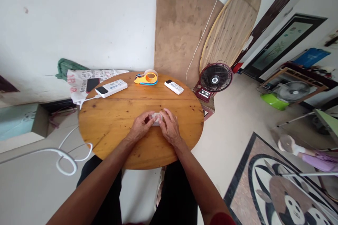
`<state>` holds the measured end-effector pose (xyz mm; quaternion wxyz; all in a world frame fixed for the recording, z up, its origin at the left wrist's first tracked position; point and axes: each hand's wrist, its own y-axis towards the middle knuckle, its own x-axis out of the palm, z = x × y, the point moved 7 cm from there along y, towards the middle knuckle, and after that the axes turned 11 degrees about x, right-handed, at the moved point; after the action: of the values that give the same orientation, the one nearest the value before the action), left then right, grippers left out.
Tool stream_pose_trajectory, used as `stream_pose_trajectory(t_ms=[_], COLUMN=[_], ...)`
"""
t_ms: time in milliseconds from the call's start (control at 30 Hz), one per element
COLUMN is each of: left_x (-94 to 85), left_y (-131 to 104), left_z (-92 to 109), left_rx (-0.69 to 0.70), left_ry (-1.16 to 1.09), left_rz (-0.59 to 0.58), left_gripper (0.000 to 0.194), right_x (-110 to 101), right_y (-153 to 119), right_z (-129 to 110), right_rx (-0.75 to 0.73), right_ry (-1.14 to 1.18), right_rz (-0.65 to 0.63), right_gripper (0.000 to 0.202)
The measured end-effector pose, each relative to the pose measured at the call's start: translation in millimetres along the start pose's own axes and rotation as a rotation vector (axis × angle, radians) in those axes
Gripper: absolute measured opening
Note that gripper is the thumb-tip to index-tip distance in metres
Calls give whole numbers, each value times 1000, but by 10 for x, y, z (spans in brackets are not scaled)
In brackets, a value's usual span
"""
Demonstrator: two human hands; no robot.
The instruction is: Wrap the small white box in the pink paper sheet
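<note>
A small, pale, see-through packet or box (157, 119) is held low over the middle of the round wooden table (111, 116). From the left, my left hand (142, 124) grips its edge with thumb and fingers closed. On the opposite side my right hand (170, 126) has its thumb and fingers closed on the same thing. Fingers cover both its ends, and its exact kind is too small to make out. Beyond my hands, at the table's far edge, lies an orange and blue tape dispenser (148, 78).
A white device (112, 88) with a cable lies at the back left, near a dark phone (93, 85). Another white device (174, 87) rests at the back right. Past the table's right edge, a fan (215, 79) stands on a stool. A white cable (66, 161) loops at the left.
</note>
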<state>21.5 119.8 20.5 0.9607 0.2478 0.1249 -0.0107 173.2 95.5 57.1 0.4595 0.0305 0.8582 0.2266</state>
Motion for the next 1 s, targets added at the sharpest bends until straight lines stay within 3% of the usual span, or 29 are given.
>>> stream_pose_trajectory(t_ms=[500,1000], left_x=[13,-79], left_y=[-18,-39], left_z=[-55,-163], left_rx=[23,-49], left_ry=[-4,-174], left_rz=[-24,108], left_gripper=[41,44], right_x=[50,2], right_y=[-4,6], right_z=[-95,39], right_rx=[-61,44], right_ry=[-118,-22], right_rz=[-38,61], right_gripper=[38,37])
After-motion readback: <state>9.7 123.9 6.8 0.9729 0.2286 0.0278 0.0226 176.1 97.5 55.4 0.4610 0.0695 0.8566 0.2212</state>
